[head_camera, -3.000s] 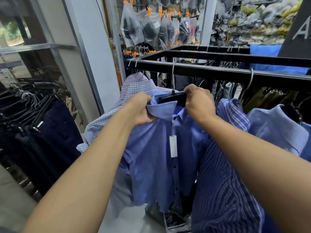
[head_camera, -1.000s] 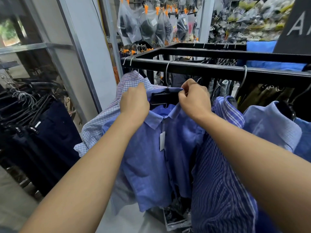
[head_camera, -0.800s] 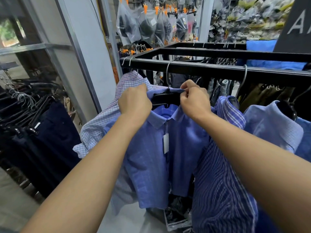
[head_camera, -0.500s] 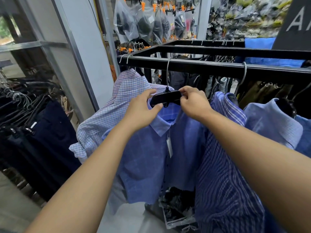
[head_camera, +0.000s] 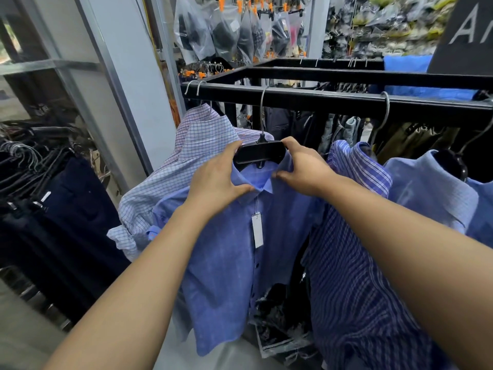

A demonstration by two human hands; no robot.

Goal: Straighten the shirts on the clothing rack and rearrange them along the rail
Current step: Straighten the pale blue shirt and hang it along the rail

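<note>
While the collar is being set evenly on the black hanger (head_camera: pixel 260 154), both hands work at the neck of the blue shirt (head_camera: pixel 240 249). The left hand (head_camera: pixel 216 180) has its fingers over the hanger's left end and its thumb under the collar point, so its grip is closed on the collar. The right hand (head_camera: pixel 301 169) does the same on the other side, with its fingers on the hanger's end and its thumb pinching the collar cloth. I judge that holding both sides at once keeps the shirt centred.

This shirt hangs from the rail (head_camera: pixel 320 98) by the hanger's wire hook. It is between the checked shirt (head_camera: pixel 192 156) on the person's left and the striped shirt (head_camera: pixel 354 236) on the right, and it touches both. Its long axis goes straight down, with the collar on top and the hem below. Its buttoned front, with the white tag (head_camera: pixel 257 229), faces the person, so the hanger lies nearly along the rail, not across it. It probably needs turning before it slides along.
</note>
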